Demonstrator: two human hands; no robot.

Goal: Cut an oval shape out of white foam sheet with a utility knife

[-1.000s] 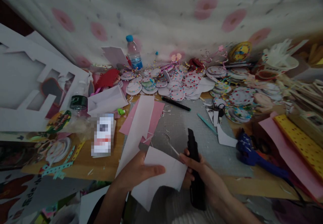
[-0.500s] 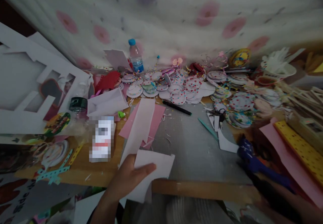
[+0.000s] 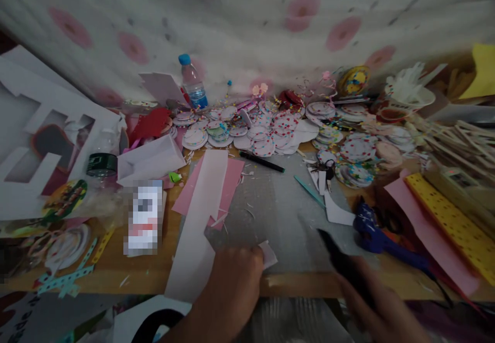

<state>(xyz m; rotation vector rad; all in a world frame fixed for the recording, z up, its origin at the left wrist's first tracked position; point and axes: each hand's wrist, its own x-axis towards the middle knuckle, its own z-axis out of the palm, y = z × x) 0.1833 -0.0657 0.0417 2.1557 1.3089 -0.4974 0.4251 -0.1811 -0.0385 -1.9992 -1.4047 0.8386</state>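
Here, the left hand [image 3: 236, 278] has its grip closed on white paper [image 3: 269, 254] by the tabletop [image 3: 297, 282] edge. The right hand's [image 3: 381, 307] grip holds a blurred black cutter [image 3: 348, 265].

The bare left hand [image 3: 236, 276] is at the lower middle of the view, back of the hand upward, its fingers curled under and bunched toward the right, with the forearm running down to the bottom edge. The bare right hand [image 3: 373, 296], well apart at the lower right, is blurred; its fingers are wrapped in a grip and point up and leftward, and its forearm slants off toward the bottom right corner.
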